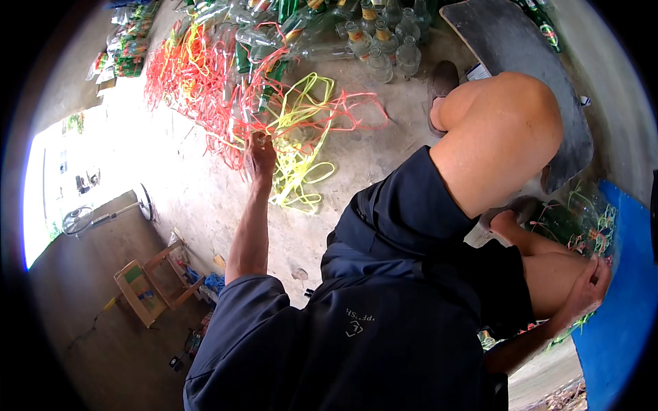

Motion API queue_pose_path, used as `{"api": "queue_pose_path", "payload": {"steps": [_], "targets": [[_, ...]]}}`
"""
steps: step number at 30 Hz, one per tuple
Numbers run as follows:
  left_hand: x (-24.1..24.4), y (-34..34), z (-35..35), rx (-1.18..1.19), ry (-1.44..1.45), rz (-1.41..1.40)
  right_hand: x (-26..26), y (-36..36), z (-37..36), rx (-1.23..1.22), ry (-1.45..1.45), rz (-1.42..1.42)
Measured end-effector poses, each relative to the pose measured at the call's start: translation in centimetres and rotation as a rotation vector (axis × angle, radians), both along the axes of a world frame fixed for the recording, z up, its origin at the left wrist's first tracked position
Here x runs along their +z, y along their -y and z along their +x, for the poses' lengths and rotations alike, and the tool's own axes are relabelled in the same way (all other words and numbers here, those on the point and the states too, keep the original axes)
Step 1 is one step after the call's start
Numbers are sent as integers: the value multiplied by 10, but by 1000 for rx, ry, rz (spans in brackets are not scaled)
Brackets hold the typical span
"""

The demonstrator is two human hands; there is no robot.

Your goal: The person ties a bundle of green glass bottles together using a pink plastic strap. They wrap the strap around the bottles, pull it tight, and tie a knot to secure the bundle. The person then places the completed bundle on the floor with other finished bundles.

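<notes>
My left hand [260, 156] reaches to the near edge of a tangled heap of red plastic twine [190, 87], its fingers closed on strands. Loose yellow plastic twine [303, 174] lies on the floor just right of that hand. My right hand [592, 285] is bent beside my lower leg, at the knotted twine [599, 234] on a bundle of green bottles [558, 223]. The fingers are curled; whether they grip a strand cannot be told. Clear glass bottles [379, 64] stand past the yellow twine, and more bottles lie partly under the red heap.
A dark curved board [524, 41] lies beyond my knee. A blue panel [622, 308] is at the far right. Stacked bottle bundles [131, 54] stand at the upper left. A fan [78, 221], a wooden frame [172, 277] and a cardboard box [141, 293] are at the left.
</notes>
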State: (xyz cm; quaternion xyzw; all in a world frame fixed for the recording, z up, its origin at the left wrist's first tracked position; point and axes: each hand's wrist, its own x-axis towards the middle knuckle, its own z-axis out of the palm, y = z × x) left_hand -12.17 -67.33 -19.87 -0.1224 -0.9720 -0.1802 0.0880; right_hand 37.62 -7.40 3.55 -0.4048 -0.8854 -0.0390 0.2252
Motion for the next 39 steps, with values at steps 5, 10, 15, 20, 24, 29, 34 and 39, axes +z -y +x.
{"api": "queue_pose_path", "payload": {"steps": [5,10,15,20,24,29,34,39], "targets": [[-1,13,5,22,178,-90,-1,-1,-4,10,-9,2],[20,-24,8,62,376,-143,-5,-3,4,2,-58,-10],[29,-22,4,-18,510,-111,-2,-1,5,-20,-17,12],[26,-5,-7,-119,608,-57,-4,-1,6,-37,-50,-25],[29,-3,-20,-33,937,139,-6,-4,11,-13,-78,-45],[27,-5,-21,-115,682,-42,-5,-1,12,-28,-71,-24],[15,8,-22,-117,557,-245,-3,-2,11,-16,-75,-32],[18,3,-23,-134,495,-380,-5,1,6,-21,-87,-11]]}}
